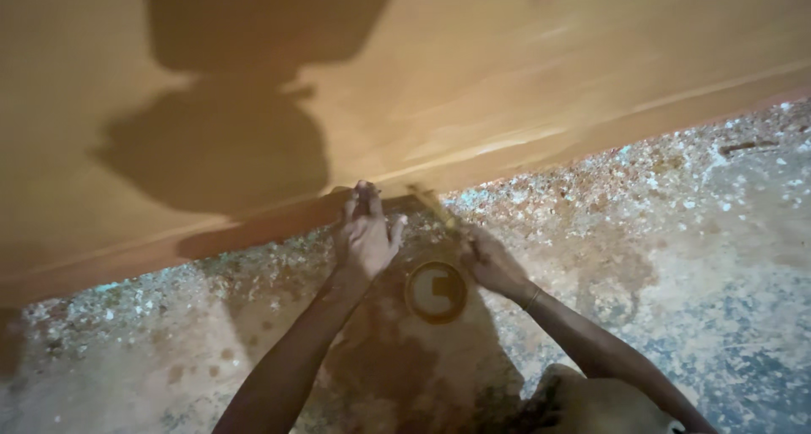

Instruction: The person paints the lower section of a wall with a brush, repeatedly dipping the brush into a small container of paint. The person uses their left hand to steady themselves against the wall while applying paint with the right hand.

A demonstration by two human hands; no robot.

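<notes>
A person crouches low over a speckled terrazzo floor (676,257) dusted with orange-brown stain, facing a wall (507,54) painted a warm ochre. On the left part of the wall falls the person's own dark shadow (220,138), head and shoulders. Along the wall's foot runs a darker orange skirting band (253,227), meeting the floor on a slant that rises toward the right.

The left hand (365,231) reaches forward with fingers spread and loose, gripping nothing; its fingertips press against the base of the skirting band. Just right of it, on the floor between the two forearms, sits a small round tin of brown paint (436,291), open at the top, its wet surface catching a pale glint. Right of the tin, the right hand (488,261) is closed around the handle of a thin paintbrush (435,208), which slants up and left so that its tip lies near the bottom of the skirting band, close beside the left fingertips. A thin bangle (532,298) circles the right wrist. At the bottom edge, part of the person's knee (591,404) shows
</notes>
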